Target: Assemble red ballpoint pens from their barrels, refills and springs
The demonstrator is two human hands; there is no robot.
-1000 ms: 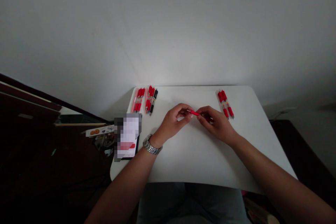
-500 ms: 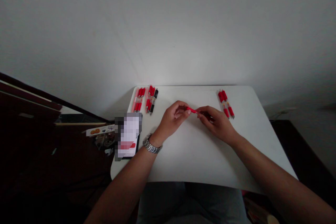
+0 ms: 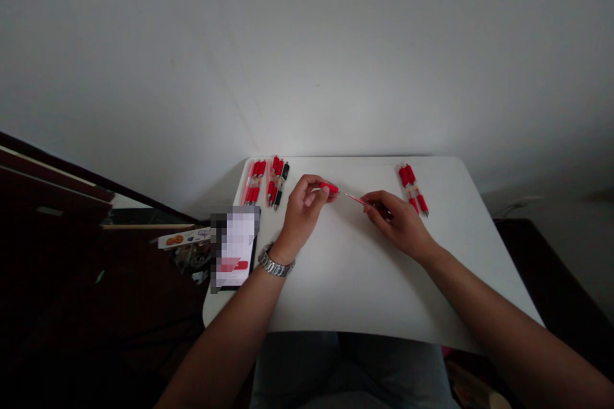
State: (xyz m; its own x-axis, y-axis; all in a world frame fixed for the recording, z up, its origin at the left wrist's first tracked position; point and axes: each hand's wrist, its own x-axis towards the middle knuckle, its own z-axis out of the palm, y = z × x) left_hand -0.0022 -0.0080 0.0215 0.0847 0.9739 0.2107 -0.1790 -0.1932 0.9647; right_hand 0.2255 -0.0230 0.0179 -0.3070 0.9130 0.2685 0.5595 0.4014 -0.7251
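Between the thumb and fingers of my left hand (image 3: 303, 199) is a red pen barrel (image 3: 330, 188), a short piece pointing to the right. My right hand (image 3: 397, 220) pinches a thin pen refill (image 3: 355, 198) with a reddish stem, its tip facing the barrel. A small gap separates refill and barrel. Something dark red shows under my right fingers, mostly hidden. Both hands are held over the white table (image 3: 345, 287). A metal watch (image 3: 277, 262) is on my left wrist.
At the back left lie red pens (image 3: 256, 182), more red pens (image 3: 274, 180) and a black pen (image 3: 282, 185). Two red pens (image 3: 413, 188) rest beyond my right hand. A phone (image 3: 237, 249), partly blurred out, lies by the left edge. A wall (image 3: 336, 77) rises behind the table.
My left hand has drawn back to the left with the red barrel. The refill's tip now shows apart from it. My right hand has moved only slightly.
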